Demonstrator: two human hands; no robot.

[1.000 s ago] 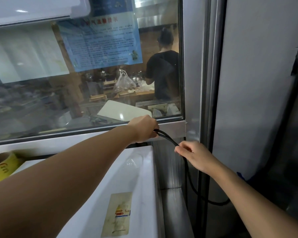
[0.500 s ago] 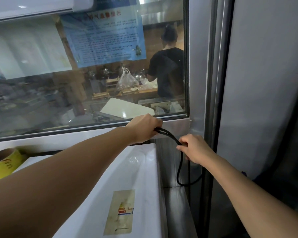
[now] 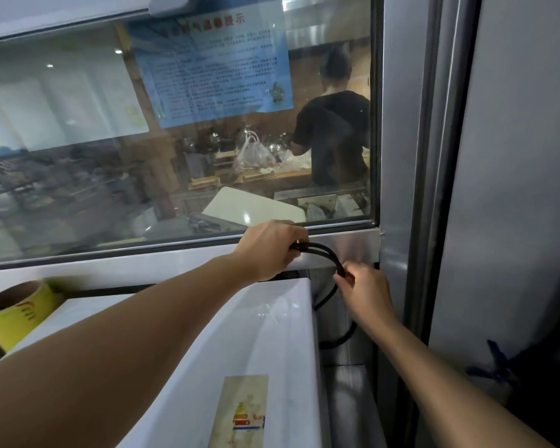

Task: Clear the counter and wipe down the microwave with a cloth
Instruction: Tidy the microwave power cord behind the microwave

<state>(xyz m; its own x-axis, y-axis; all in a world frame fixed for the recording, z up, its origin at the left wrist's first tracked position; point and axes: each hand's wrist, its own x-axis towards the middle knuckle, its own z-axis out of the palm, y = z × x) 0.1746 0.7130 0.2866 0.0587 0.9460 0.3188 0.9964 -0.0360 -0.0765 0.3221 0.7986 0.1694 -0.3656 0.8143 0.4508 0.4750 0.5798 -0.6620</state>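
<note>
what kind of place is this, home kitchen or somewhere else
Most likely a commercial kitchen, not a home. A glass window looks onto a prep counter crowded with pots, stainless steel panels frame it, and a printed notice is taped to the glass.

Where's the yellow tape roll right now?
Head view, far left: the yellow tape roll sits on the rear left of the white microwave top, just below the window sill, beside the left forearm.

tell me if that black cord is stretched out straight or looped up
Looped up. The left hand holds two strands of the black cord together, the right hand pinches them lower, and slack curves down beside the white microwave.
</note>
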